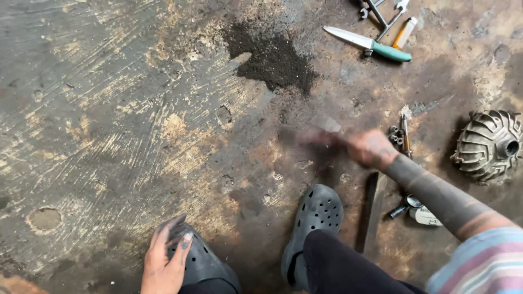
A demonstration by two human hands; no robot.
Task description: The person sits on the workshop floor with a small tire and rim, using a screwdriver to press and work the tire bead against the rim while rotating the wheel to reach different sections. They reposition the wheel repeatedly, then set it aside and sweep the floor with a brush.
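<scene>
R hand sweeps a blurred flat brush just below the dark dirt pile; grip closed on brush. L hand rests spread on grey clog. Short, low strokes are prob. best.

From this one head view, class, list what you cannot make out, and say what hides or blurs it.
- Thing swung by the right hand: smeared by motion blur.
- Tools at the top edge: cut off by the frame.
- Small parts behind the right forearm: partly hidden.
- Left foot under the left hand: covered by the dark clog.
</scene>
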